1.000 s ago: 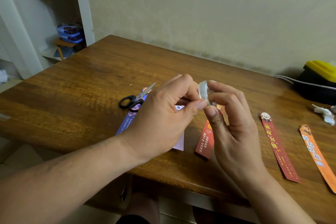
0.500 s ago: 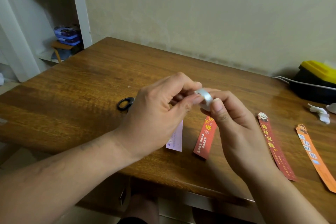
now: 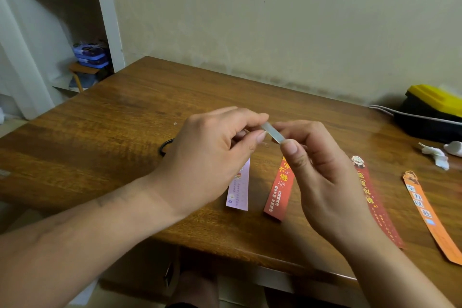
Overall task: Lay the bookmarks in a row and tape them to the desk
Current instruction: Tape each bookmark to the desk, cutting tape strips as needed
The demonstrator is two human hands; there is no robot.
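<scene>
- Above the middle of the desk [image 3: 125, 120], the left hand [image 3: 212, 157] and the right hand [image 3: 325, 182] meet with curled fingers. Each pinches one end of a short length of clear tape [image 3: 271, 131] between thumb and forefinger.
- The tape hangs in the air, slanting down from the left hand to the right thumb. Whether it runs off a roll cannot be told.
- Just below the hands lie a pale pink bookmark [image 3: 238, 187] and a red bookmark [image 3: 278, 190], side by side with a gap, their far ends hidden behind the hands.
- Further right lie a dark red bookmark [image 3: 375, 202], partly covered by the right hand, and an orange bookmark [image 3: 430, 217]. All four lie flat on the desk in a rough row.
- Left of the left hand, a black loop of the scissors [image 3: 166, 146] shows.
- At the desk's far right are a black box with a yellow lid [image 3: 432, 110], a white cable [image 3: 412, 114] and a crumpled white scrap [image 3: 435, 155].
- Beyond the left corner stands a white shelf [image 3: 100, 7] holding blue boxes [image 3: 91, 55].
</scene>
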